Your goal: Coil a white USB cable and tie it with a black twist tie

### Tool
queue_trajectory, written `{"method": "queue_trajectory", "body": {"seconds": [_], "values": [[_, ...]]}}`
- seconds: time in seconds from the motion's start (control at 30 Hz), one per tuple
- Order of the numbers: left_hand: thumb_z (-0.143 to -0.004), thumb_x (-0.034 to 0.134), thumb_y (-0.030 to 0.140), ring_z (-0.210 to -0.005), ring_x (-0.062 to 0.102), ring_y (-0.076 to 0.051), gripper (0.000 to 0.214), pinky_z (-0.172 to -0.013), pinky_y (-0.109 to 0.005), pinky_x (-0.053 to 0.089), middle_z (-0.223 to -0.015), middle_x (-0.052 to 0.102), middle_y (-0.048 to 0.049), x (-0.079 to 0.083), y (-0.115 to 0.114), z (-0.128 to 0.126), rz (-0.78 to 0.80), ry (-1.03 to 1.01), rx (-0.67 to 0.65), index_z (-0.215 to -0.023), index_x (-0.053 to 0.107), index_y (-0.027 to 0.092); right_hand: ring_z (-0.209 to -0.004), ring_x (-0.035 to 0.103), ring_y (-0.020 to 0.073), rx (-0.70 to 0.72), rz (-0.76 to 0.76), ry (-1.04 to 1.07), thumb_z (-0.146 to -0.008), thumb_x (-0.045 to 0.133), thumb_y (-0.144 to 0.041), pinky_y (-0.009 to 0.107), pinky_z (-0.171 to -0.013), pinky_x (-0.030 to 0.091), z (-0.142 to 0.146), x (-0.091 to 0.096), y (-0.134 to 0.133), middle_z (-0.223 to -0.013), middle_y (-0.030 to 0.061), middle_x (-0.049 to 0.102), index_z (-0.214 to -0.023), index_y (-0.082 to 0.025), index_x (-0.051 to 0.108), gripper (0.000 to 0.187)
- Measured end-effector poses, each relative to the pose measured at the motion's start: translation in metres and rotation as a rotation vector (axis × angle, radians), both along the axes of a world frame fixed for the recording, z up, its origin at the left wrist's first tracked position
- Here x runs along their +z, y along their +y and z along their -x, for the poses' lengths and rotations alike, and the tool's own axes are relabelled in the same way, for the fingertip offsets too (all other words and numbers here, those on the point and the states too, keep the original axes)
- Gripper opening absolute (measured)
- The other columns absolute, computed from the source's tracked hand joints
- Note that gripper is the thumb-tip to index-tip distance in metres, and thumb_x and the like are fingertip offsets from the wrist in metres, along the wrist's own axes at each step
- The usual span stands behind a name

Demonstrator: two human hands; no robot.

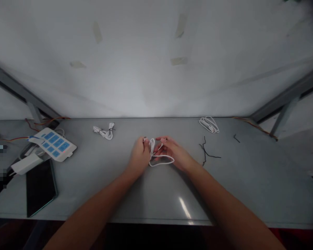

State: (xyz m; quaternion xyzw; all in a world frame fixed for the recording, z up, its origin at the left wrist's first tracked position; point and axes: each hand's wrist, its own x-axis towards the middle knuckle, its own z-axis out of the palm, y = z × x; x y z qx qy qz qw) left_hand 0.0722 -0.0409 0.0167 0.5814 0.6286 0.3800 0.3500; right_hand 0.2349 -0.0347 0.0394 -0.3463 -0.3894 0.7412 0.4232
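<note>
Near edge: a flat grey metal desk (156, 205), its front rim crossing the lower part of the view. Two bare forearms reach over that rim from the bottom of the frame.

Centre: left hand (139, 156) and right hand (173, 152), close together, fingertips almost meeting, both clamped on a thin white cable (161, 160). The cable forms a long loop between and just below the hands, at or just above the desk surface; contact cannot be told.

Left of centre: a black rectangular tablet (40, 187) lying flat; a white plastic power adapter (26, 165) touching its upper corner; a white power strip with blue socket panels (53, 144) just beyond, with a thin blue-and-white lead at its end.

Middle distance: a small bundle of white cable (104, 131), tied with dark wire, left of the hands; a coiled white cable (209, 124) to the right. Loose thin black wires (205, 151) lie right of the right hand, with a short black wire piece (236, 138) farther right.

Far edge: thin red-and-yellow wires (255, 126) along the back right of the desk. Behind stands a pale grey wall (146, 69) bearing beige tape strips (181, 26), flanked by grey metal frame struts (289, 93).
</note>
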Motion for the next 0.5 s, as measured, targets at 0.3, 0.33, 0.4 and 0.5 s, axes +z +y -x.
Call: {"method": "queue_trajectory", "body": {"seconds": [0.3,0.33,0.4,0.5], "values": [[-0.1,0.051,0.051,-0.043,0.044,-0.01,0.031,-0.042,-0.023,0.033,-0.062,0.051,0.0051,0.008,0.012,0.008,0.279,-0.819,0.111,-0.091,0.052,0.021,-0.09,0.067,0.0188,0.025,-0.207,0.035,-0.056,0.098,-0.03,0.038,-0.085,0.059,-0.02,-0.001,0.007,-0.101,0.0004,0.066,-0.122,-0.032,0.059,0.077],[-0.1,0.05,0.05,-0.043,0.045,-0.009,0.031,-0.043,-0.023,0.035,-0.063,0.052,0.0044,0.009,0.013,0.009,0.313,-0.857,0.117,-0.09,0.052,0.021,-0.09,0.067,0.0189,0.035,-0.229,0.032,-0.055,0.098,-0.029,0.038,-0.086,0.059,-0.021,0.0,0.007,-0.103,0.0004,0.064,-0.125,-0.033,0.058,0.081],[-0.1,0.048,0.052,-0.044,0.046,-0.009,0.034,-0.043,-0.024,0.038,-0.066,0.055,0.0032,0.011,0.014,0.01,0.384,-0.895,0.113,-0.088,0.052,0.02,-0.09,0.065,0.0185,0.041,-0.282,-0.006,-0.054,0.098,-0.027,0.039,-0.086,0.058,-0.021,0.003,0.006,-0.104,-0.0001,0.061,-0.127,-0.034,0.056,0.084],[-0.096,0.055,0.055,-0.046,0.049,-0.009,0.037,-0.044,-0.024,0.039,-0.067,0.054,0.0028,0.012,0.012,0.009,0.378,-0.853,0.03,-0.088,0.053,0.019,-0.087,0.06,0.0164,0.033,-0.373,-0.16,-0.055,0.097,-0.025,0.035,-0.082,0.054,-0.019,0.008,0.002,-0.1,-0.0016,0.057,-0.127,-0.033,0.056,0.083]]}}
